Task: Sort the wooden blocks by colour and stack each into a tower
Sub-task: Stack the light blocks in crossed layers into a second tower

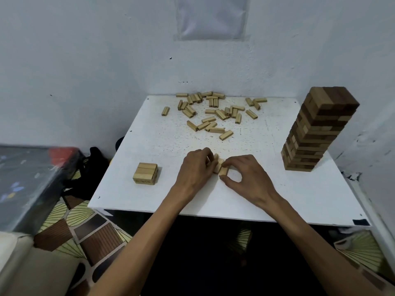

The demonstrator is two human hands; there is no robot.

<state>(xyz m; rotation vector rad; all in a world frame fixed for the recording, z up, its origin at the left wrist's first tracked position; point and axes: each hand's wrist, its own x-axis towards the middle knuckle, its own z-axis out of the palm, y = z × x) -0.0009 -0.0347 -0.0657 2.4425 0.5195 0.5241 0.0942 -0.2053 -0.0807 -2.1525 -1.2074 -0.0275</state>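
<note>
White table carries pale blocks, left hand gripping them from nine o'clock, right hand pinching from three o'clock.

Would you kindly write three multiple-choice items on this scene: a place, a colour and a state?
1. Where does the tall brown tower stand? A) right side of the table B) left side C) the floor
2. What colour are the loose blocks? A) red B) pale wood C) black
3. What do the left hand and right hand do? A) hang idle B) lift the tower C) grip the centre blocks
Answers: 1A, it rises near the right edge; 2B, all pale; 3C, both clasp them.
</note>
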